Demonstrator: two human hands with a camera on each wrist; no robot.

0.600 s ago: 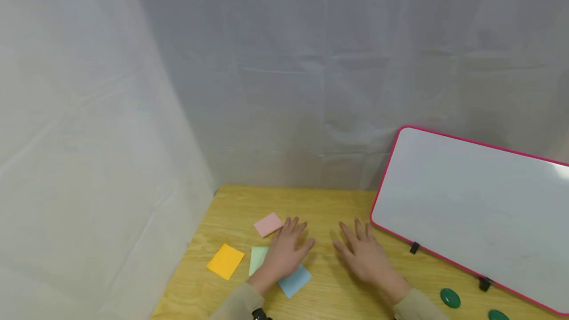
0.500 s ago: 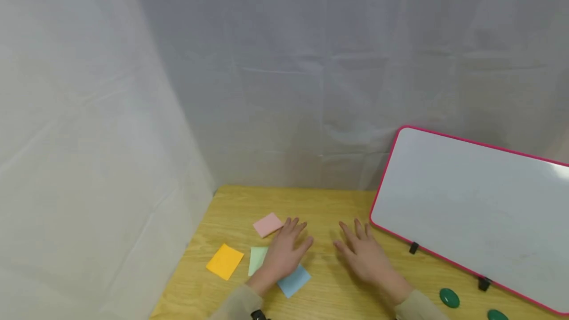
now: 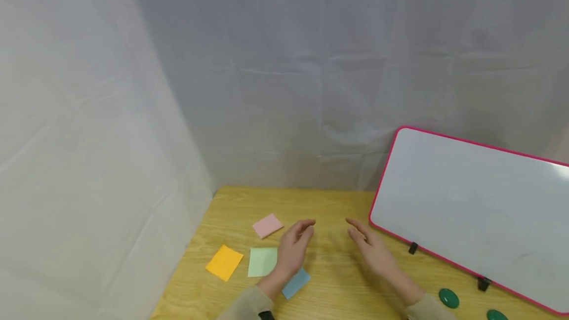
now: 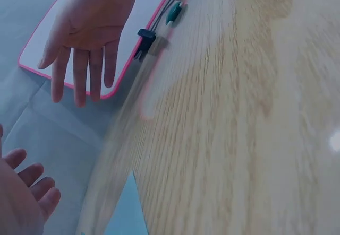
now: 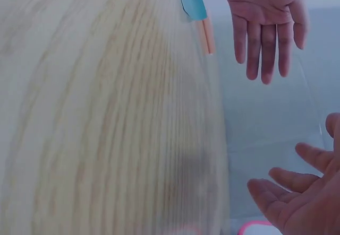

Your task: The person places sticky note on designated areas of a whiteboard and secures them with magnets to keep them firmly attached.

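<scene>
Head view: both hands [image 3: 293, 251] [image 3: 373, 253] empty, fingers relaxed, beside flat pale-green square note [image 3: 263, 261].

Open surface [image 3: 331, 206] lies ahead between both hands; whiteboard [image 3: 471, 211] blocks the right, curtain walls [image 3: 111, 162] close left and rear.

Blue note [image 3: 296, 281] flat under left wrist, green note [image 3: 263, 261] just beside

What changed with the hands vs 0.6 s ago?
Both hands came up off the table and turned palms inward: the left hand left the green note and blue note, the right hand left the wood. Neither holds anything. Notes, whiteboard and green magnets stayed put.
</scene>
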